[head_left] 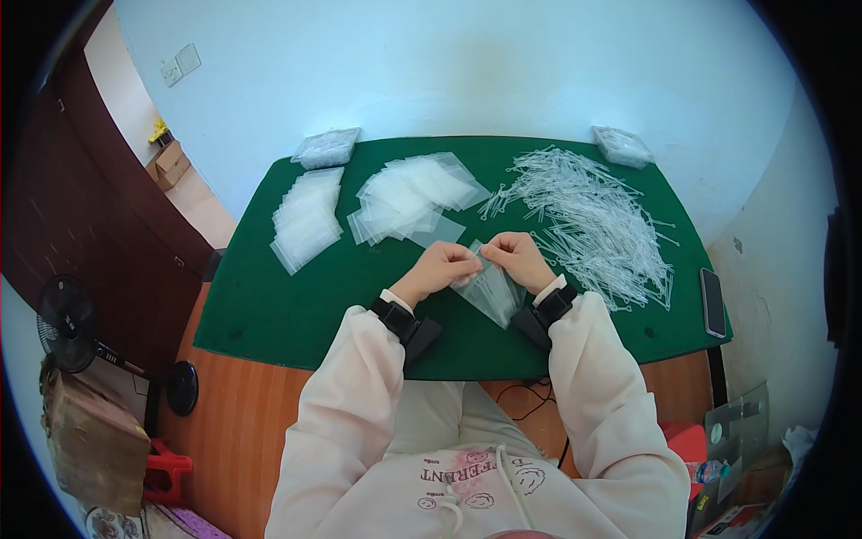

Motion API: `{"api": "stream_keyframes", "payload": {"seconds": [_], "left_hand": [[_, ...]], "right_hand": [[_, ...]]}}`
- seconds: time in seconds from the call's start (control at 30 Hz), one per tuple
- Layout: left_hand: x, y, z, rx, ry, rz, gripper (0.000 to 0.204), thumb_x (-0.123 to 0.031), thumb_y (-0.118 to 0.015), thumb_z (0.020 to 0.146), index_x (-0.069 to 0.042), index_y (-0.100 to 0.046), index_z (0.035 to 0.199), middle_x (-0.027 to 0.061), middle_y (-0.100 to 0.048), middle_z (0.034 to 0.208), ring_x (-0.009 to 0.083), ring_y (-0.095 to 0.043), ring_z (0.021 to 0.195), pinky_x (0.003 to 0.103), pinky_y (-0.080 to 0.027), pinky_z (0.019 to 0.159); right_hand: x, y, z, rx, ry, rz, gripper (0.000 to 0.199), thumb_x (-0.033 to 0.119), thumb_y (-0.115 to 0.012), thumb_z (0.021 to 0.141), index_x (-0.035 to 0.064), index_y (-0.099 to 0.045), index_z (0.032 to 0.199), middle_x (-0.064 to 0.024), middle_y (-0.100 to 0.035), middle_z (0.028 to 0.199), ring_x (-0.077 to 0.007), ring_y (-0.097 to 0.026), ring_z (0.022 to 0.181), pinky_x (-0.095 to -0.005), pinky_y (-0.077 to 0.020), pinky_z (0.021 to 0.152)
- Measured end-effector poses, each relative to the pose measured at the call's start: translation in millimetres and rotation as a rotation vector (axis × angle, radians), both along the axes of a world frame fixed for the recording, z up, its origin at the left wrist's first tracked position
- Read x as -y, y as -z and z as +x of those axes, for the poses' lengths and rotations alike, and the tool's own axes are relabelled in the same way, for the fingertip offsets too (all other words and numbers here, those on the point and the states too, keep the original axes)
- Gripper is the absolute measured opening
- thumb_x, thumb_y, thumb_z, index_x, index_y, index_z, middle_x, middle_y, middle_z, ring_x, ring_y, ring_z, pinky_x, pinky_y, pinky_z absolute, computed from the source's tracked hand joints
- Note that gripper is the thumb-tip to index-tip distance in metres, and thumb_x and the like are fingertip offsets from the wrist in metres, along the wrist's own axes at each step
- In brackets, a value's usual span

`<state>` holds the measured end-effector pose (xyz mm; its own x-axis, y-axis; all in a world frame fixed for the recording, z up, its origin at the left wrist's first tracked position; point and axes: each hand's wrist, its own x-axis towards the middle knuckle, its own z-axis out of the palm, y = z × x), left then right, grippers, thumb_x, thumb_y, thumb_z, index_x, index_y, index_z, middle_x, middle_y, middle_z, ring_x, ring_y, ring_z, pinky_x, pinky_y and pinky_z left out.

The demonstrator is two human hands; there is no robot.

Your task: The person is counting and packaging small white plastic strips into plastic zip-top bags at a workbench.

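Hands meet over the middle of the green table (269,314), near its front edge, where we hold a small clear plastic bag (492,289) between us. Our left hand (442,268) pinches the bag's upper edge with closed fingertips; our right hand (516,256) is closed on the same edge just beside it, knuckles up, both wrists resting on the cloth. To do this well, we judge, the two pinches should stay close and pull the mouth apart gently so the thin film does not tear. A loose heap of clear plastic ties (588,220) lies toward the right edge, near our right hand. Two spreads of flat bags (359,211) sit toward the back left.
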<state>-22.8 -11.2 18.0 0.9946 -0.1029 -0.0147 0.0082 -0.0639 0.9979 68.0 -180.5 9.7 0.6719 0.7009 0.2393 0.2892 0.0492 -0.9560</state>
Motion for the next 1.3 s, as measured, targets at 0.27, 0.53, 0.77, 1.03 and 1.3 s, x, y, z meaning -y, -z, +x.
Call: {"api": "stream_keyframes", "payload": {"seconds": [0.27,0.53,0.77,1.03,1.3], "left_hand": [[-11.1,5.4,4.2,0.039,-0.25,-0.09,0.015,-0.015,-0.063,0.08,0.0,-0.064,0.082,-0.0004,-0.058,0.069,0.0057,-0.048,0.058,0.019,-0.037,0.054],[-15.3,5.1,5.7,0.145,-0.404,-0.176,0.018,-0.019,-0.062,0.083,0.0,-0.063,0.085,0.0,-0.059,0.07,0.0062,-0.05,0.059,0.019,-0.039,0.055],[-16.2,10.1,8.2,0.134,-0.33,-0.17,0.014,-0.014,-0.06,0.084,0.0,-0.06,0.084,0.0029,-0.061,0.073,0.0081,-0.056,0.062,0.02,-0.045,0.056],[-17.2,5.7,4.3,0.121,-0.312,-0.065,0.01,-0.009,-0.061,0.082,0.0,-0.058,0.083,0.0041,-0.061,0.073,0.0093,-0.057,0.059,0.021,-0.045,0.053],[-45.4,-2.1,-30.4,0.08,-0.258,0.094,0.008,-0.007,-0.062,0.08,0.0,-0.058,0.081,0.0068,-0.063,0.07,0.0099,-0.058,0.058,0.021,-0.044,0.052]], "right_hand": [[9.2,-2.9,9.5,-0.094,-0.146,-0.18,0.015,0.015,-0.064,0.08,0.002,-0.061,0.072,0.0029,-0.054,0.06,-0.004,-0.046,0.052,-0.0189,-0.0349,0.048],[18.7,-8.5,12.1,-0.101,-0.175,-0.245,0.015,0.015,-0.064,0.08,0.0024,-0.06,0.073,0.0028,-0.054,0.062,-0.0046,-0.046,0.051,-0.0189,-0.0373,0.048],[17.8,-2.8,20.9,-0.09,0.193,0.028,0.014,0.014,-0.063,0.079,0.0016,-0.061,0.074,0.0015,-0.054,0.062,-0.0052,-0.048,0.051,-0.0197,-0.0372,0.048],[14.0,2.0,23.7,-0.026,0.296,0.026,0.014,0.013,-0.062,0.079,0.0,-0.062,0.076,0.0008,-0.055,0.06,-0.0054,-0.047,0.051,-0.0205,-0.037,0.047],[10.2,5.4,22.7,-0.025,0.233,-0.004,0.015,0.014,-0.061,0.079,-0.0003,-0.062,0.075,0.0004,-0.055,0.06,-0.0059,-0.048,0.05,-0.021,-0.0377,0.047]]}}
